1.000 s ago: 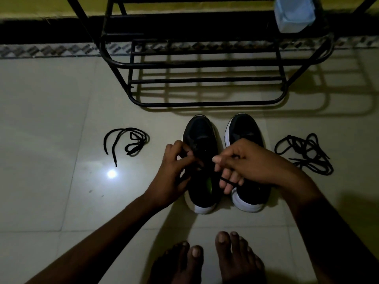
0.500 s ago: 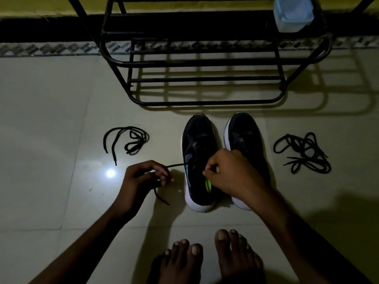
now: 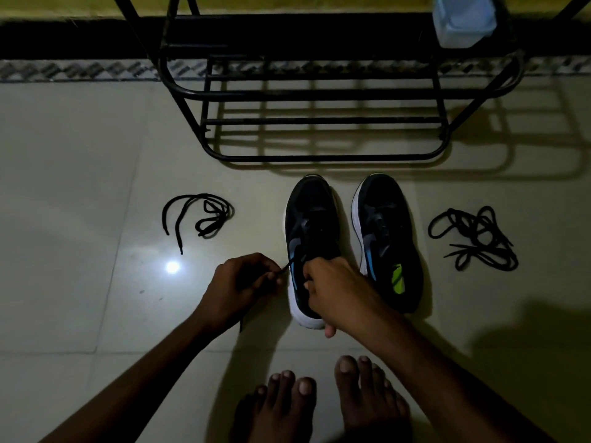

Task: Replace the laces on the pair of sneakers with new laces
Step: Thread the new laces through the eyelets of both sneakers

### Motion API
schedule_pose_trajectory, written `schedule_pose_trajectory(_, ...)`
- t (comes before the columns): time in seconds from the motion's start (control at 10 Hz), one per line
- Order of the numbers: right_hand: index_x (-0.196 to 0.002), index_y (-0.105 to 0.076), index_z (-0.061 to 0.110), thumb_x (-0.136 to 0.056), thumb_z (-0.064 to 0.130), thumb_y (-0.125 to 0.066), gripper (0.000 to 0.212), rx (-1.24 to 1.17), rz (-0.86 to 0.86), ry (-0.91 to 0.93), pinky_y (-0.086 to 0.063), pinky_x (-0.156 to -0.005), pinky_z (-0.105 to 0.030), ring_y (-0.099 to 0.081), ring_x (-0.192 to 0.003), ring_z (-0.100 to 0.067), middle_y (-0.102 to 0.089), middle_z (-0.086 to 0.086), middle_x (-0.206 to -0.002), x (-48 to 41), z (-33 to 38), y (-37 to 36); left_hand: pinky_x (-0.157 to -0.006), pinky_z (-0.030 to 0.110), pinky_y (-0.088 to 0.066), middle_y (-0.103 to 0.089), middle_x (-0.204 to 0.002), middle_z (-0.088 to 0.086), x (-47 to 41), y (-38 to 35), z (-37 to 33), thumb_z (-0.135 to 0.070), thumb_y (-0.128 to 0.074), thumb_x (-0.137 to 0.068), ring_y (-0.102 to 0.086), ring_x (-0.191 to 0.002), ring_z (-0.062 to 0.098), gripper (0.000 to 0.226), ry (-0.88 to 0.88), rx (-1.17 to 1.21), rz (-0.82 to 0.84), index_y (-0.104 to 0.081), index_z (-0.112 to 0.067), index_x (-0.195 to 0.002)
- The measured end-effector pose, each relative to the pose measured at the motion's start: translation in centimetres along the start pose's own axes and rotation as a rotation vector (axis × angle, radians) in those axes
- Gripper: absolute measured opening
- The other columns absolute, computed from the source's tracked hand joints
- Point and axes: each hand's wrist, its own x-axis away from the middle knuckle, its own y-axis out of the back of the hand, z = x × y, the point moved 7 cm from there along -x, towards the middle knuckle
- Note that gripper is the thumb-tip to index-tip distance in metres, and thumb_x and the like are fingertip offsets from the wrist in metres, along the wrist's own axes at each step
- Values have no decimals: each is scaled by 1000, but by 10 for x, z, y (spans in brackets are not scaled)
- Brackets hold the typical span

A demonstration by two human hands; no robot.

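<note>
Head view, left hand (image 3: 238, 282) pinching a black lace (image 3: 289, 265) drawn taut from the left sneaker (image 3: 308, 219), right hand (image 3: 332, 292) curled, gripping that sneaker's collar, right sneaker (image 3: 383, 225) just beside on the floor (image 3: 80, 187), single loose lace (image 3: 204, 215) lying left, tangled laces (image 3: 476, 238) right, metal rack (image 3: 319, 123) beyond.

Sneaker (image 3: 311, 212) partly behind right hand (image 3: 339, 292)

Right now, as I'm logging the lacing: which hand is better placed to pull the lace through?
Left, probably: the left hand pinches the lace from the sneaker, while the right hand holds that sneaker.
</note>
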Motion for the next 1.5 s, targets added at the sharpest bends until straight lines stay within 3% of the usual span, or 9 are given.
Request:
schedule_pose_trajectory(0.2,-112,-66,18,-97,25,-58,19,-78,-36,-78,-58,-84,-39,-63,-98,-29,-57,-7,-111,-15,-11,1,-90,43,-58,-77,-93,-12,1,-9,1,-10,-64,-98,-72,-94,7,18,14,2,37,-73,-26,-99)
schedule_pose_trajectory(0.3,-81,-60,25,-92,28,-59,11,-117,-81,-99,-58,-72,-35,-61,-76,-23,-61,-8,-98,-19,-18,-3,-91,40,-57,-76,-96,-13,2,-13,3,-9,-64,-97,-71,-96,6,19,7,7,58,-72,-25,-100)
schedule_pose_trajectory(0.5,-100,-68,17,-91,19,-71,10,-432,67,-62,-53,-52,-21,-58,-37,-11,-75,-8,-80,-15,-23,4,-84,20,-53,-72,-105,-17,5,-14,2,-4,-70,-91,-66,-102,-1,24,-7,2,-13,-72,-22,-106)
schedule_pose_trajectory(0.8,-79,-74,20,-67,12,-91,21,-440,-128,-47,-61,-81,-35,-68,-67,-7,-69,3,-65,-10,-26,18,-73,30,-55,-62,-116,-8,3,-5,-27,-10,-62,-89,-62,-107,14,27,-192,51,-108,-67,-22,-112)
schedule_pose_trajectory(1.0,-84,-79,21,-82,10,-80,12,-540,-446,103,-50,-70,-13,-65,-71,5,-70,14,-71,-5,-33,69,-70,39,-55,-62,-121,-13,-3,7,-38,-9,-66,-95,-63,-105,12,27,-181,80,-206,-63,-24,-117)
schedule_pose_trajectory(1.1,-86,-77,18,-86,6,-75,12,-599,-561,238,-50,-76,-12,-68,-82,0,-73,11,-83,-5,-32,93,-71,43,-56,-61,-127,-15,-17,10,-60,-16,-69,-95,-63,-106,14,34,-185,139,-157,-60,-27,-126)
schedule_pose_trajectory(1.3,-90,-79,19,-86,9,-76,12,-533,-711,324,-54,-75,-26,-67,-83,-8,-73,9,-87,-4,-32,105,-85,22,-53,-70,-115,0,-52,-8,-107,-1,-77,-86,-67,-112,13,59,-260,273,181,-55,-15,-139)
schedule_pose_trajectory(1.4,-94,-79,15,-87,11,-74,9,-397,-796,313,-55,-78,-27,-67,-84,-8,-73,6,-88,-4,-39,107,-83,20,-53,-72,-98,0,-68,-5,-110,-5,-74,-90,-69,-96,6,29,-237,237,86,-70,-8,-118)
schedule_pose_trajectory(1.5,-98,-80,13,-88,11,-74,12,-328,-749,244,-54,-83,-23,-67,-84,-9,-73,1,-91,-9,-49,101,-67,20,-49,-70,-85,1,-79,1,-90,-4,-66,-95,-64,-78,8,5,-19,504,-2,-70,-5,-98)
